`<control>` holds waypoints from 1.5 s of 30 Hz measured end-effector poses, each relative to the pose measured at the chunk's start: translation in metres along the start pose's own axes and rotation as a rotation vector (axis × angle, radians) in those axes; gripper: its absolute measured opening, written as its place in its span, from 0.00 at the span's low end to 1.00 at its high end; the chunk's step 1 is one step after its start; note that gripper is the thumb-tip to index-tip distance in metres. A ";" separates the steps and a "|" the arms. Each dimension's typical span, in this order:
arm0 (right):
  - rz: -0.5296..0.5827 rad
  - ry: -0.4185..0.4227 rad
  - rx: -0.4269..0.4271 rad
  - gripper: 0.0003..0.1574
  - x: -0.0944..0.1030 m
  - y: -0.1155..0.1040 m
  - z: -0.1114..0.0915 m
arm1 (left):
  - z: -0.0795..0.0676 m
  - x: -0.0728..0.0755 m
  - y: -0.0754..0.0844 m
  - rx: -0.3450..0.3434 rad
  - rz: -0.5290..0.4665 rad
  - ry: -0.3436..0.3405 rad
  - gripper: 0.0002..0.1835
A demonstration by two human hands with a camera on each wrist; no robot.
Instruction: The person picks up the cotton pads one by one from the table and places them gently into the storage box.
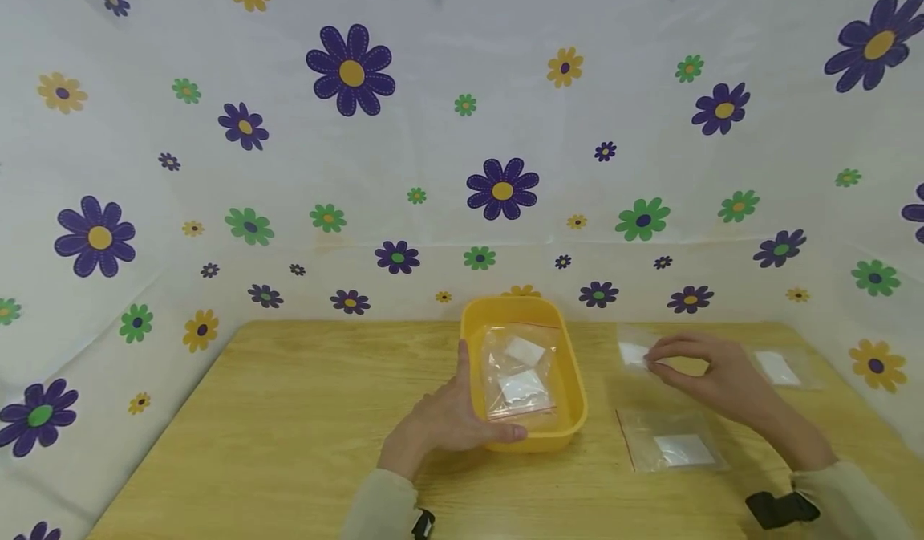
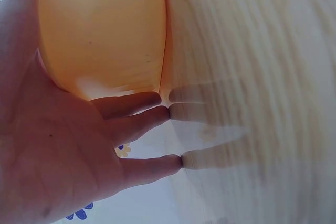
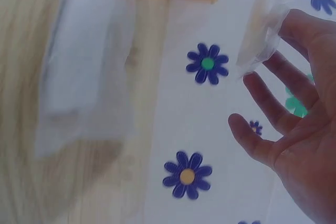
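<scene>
A yellow plastic tub [image 1: 573,379] stands on the table, with small clear zip bags [image 1: 498,399] inside it, each around a white packet. My left hand [image 1: 451,412] rests against the tub's left side and front, the thumb along the front wall. In the left wrist view, the fingers [image 2: 142,127] are nearly straight, and the tub's wall [image 2: 105,30] lies beside them. Right of the tub, my right hand [image 1: 722,375] pinches a clear bag with a white packet [image 1: 632,354] between thumb and fingertips. That bag [image 3: 262,30] is lifted in the right wrist view.
Another zip bag with a white packet [image 1: 682,450] lies on the table nearer me, its red seal strip to the left. One more bagged packet [image 1: 777,368] lies beyond my right wrist. A flower-printed cloth [image 1: 433,147] stands behind the wooden table [image 1: 318,412].
</scene>
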State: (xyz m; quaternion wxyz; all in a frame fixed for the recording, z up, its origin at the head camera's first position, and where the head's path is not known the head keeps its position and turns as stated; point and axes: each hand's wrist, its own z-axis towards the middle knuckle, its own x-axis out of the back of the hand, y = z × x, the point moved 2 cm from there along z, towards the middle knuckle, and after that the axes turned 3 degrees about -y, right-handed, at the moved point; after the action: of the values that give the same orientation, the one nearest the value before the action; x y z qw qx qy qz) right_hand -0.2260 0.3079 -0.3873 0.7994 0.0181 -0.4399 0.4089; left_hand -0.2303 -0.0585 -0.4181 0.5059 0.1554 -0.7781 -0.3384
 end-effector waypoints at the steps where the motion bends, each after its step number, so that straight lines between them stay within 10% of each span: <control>1: 0.001 0.002 0.015 0.26 -0.003 -0.003 0.004 | 0.000 0.000 -0.001 0.002 0.001 0.000 0.81; 45: 0.004 -0.280 0.128 0.08 -0.091 -0.066 0.071 | 0.000 0.001 -0.001 -0.025 0.002 -0.002 0.81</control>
State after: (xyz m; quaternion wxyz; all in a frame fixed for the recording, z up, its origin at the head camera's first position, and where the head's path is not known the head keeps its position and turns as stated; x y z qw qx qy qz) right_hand -0.2562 0.1787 -0.3878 0.7265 0.1248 -0.5202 0.4312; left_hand -0.2306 -0.0600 -0.4181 0.5072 0.1476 -0.7746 -0.3477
